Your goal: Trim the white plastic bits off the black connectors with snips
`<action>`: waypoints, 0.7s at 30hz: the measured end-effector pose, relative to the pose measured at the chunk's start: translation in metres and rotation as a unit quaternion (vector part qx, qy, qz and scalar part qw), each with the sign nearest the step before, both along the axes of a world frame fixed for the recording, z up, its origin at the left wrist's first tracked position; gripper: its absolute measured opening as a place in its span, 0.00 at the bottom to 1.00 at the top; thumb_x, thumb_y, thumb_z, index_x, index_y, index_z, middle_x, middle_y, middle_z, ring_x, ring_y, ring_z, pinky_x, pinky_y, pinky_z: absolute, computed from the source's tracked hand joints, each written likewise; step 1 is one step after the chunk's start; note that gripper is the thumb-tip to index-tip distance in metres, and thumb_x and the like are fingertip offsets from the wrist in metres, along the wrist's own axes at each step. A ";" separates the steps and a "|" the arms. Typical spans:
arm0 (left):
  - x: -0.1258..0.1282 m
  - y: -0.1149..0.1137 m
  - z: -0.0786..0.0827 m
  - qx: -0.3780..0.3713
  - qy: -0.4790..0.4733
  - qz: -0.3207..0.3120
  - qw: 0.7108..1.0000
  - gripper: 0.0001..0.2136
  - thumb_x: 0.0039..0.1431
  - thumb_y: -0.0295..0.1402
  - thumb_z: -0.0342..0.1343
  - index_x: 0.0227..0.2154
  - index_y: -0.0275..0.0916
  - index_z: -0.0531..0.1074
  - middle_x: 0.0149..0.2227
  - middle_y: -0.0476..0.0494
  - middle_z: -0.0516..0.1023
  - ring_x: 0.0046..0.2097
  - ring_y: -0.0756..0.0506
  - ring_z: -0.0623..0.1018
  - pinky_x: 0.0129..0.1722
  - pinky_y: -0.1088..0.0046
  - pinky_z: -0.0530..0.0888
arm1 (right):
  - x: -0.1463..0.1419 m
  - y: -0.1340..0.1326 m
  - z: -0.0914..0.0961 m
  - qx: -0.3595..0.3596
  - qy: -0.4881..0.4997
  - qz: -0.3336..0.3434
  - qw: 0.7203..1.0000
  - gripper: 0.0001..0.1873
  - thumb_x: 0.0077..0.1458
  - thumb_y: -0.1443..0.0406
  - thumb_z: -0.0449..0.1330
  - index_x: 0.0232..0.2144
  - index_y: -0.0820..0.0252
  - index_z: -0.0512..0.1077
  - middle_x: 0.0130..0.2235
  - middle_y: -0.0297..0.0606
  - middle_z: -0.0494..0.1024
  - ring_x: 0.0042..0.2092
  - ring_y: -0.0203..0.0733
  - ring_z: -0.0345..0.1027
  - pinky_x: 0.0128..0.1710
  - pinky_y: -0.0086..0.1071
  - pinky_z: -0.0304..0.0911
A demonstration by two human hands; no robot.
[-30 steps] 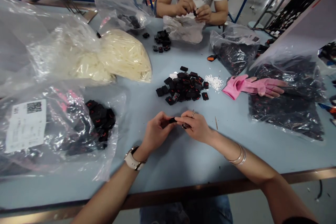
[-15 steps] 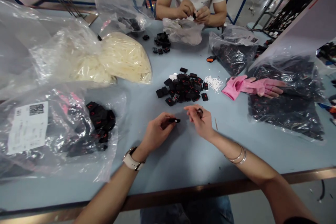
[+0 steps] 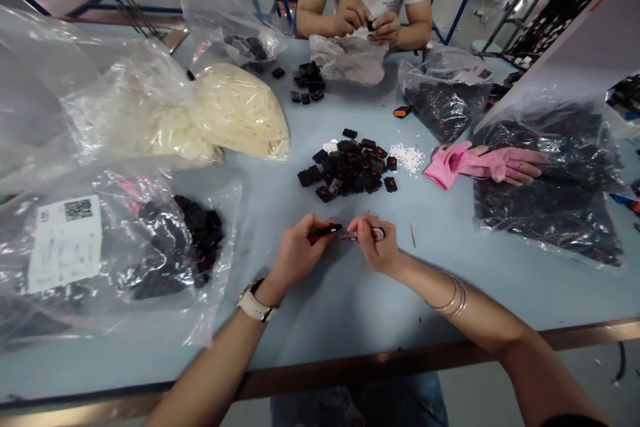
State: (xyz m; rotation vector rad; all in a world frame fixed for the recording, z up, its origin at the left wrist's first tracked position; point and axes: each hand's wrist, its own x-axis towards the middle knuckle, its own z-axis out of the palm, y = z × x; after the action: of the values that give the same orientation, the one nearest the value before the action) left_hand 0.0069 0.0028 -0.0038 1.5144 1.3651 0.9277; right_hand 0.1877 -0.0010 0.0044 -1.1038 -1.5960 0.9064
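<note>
My left hand (image 3: 300, 252) pinches a small black plastic part (image 3: 331, 229) just above the light blue table (image 3: 350, 300). My right hand (image 3: 376, 241) is closed round a thin metal tool (image 3: 361, 236) whose tip points left at that part, a short gap away. Beyond both hands lies a pile of black parts with red marks (image 3: 350, 170), and right of it a small heap of tiny white pieces (image 3: 407, 157).
Clear bags of black parts lie at the left (image 3: 150, 247) and right (image 3: 545, 200). A bag of cream pieces (image 3: 235, 110) sits at the back left. A pink glove (image 3: 480, 163) rests by the right bag. Across the table a person's hands (image 3: 367, 17) work on a black part.
My right hand left the black part, opened briefly, and now holds a thin tool pointed at the part. My left hand kept its hold.
</note>
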 end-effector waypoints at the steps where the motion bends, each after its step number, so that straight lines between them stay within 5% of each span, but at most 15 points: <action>1: 0.000 0.000 0.000 -0.002 0.000 0.003 1.000 0.08 0.52 0.39 0.59 0.31 0.40 0.71 0.37 0.43 0.83 0.38 0.42 0.82 0.42 0.62 0.79 | -0.001 0.000 0.000 0.007 -0.002 0.003 1.000 0.21 0.63 0.54 0.47 0.28 0.60 0.72 0.19 0.30 0.65 0.21 0.31 0.57 0.23 0.27 0.55; 21: 0.002 -0.002 0.004 -0.011 0.027 0.014 0.999 0.07 0.52 0.37 0.58 0.31 0.41 0.71 0.37 0.43 0.83 0.39 0.41 0.82 0.40 0.63 0.78 | -0.006 0.001 0.002 0.034 -0.044 0.008 0.998 0.15 0.62 0.60 0.47 0.29 0.56 0.70 0.20 0.29 0.67 0.21 0.32 0.60 0.24 0.27 0.58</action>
State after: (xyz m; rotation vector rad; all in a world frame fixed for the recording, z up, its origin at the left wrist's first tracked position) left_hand 0.0093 0.0009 0.0005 1.5166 1.4342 0.8921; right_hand 0.1816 0.0002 0.0065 -1.0979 -1.6974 0.8170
